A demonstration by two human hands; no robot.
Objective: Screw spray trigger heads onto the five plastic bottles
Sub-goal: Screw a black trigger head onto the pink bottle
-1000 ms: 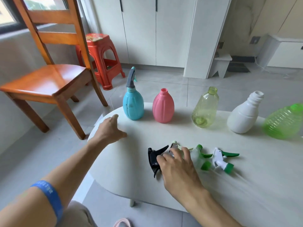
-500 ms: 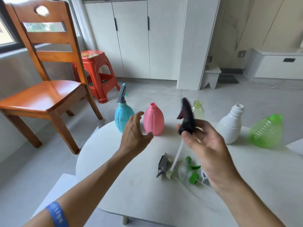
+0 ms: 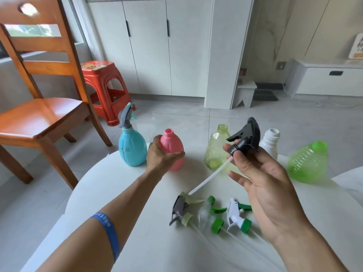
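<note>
Five bottles stand in a row on the far side of the white table (image 3: 117, 193). The blue bottle (image 3: 132, 148) carries a grey trigger head. The pink bottle (image 3: 172, 146), the pale yellow-green bottle (image 3: 216, 152), the white bottle (image 3: 270, 143) and the bright green bottle (image 3: 308, 163) have open necks. My left hand (image 3: 161, 156) wraps around the pink bottle's side. My right hand (image 3: 263, 177) holds a black trigger head (image 3: 245, 137) in the air, its white tube (image 3: 210, 176) hanging down-left. Three loose heads lie nearer me: grey (image 3: 179, 210), clear-and-green (image 3: 213, 214), white-and-green (image 3: 236, 215).
A wooden chair (image 3: 39, 107) stands left of the table, with a red plastic stool (image 3: 104, 85) behind it. White cabinets and a low white step stool (image 3: 245, 93) line the back of the tiled floor.
My right hand picked the black trigger head up off the table and lifted it. My left hand moved from the table's left edge to the pink bottle and closed around it.
</note>
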